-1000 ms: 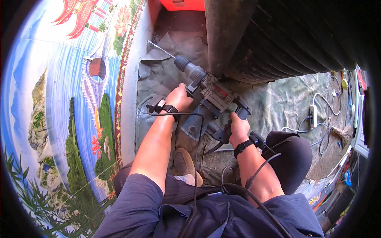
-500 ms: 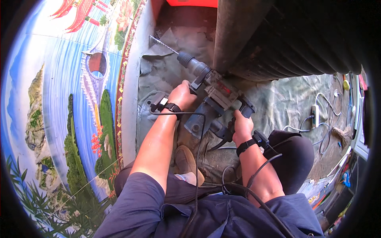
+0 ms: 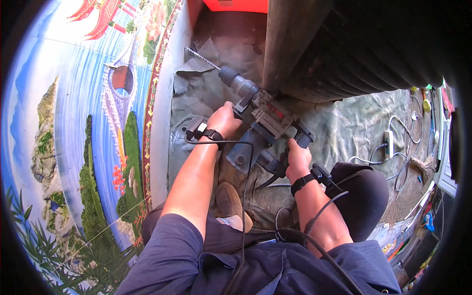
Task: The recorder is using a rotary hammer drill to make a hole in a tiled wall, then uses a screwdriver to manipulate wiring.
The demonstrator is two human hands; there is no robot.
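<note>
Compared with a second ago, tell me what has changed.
Little: the view shifted, so the dark column, the red object and the drill sit slightly farther right in the picture. Nothing was taken hold of or let go. The left hand still grips the drill's side handle, the right hand its rear handle; the bit still points toward the wall.

Shirt (image 3: 265,268): navy, short-sleeved, front creased. Left wrist strap (image 3: 212,134): black; black-and-white module (image 3: 200,129) attached; slim dark cable (image 3: 233,142) crosses strap. Right wrist strap (image 3: 303,183): black; box-shaped black module (image 3: 321,173); dark grey cable (image 3: 328,201). Trousers (image 3: 365,194): near-black. Shoe (image 3: 227,198): brown, tan sole edge. Sock (image 3: 236,221): light-coloured.
</note>
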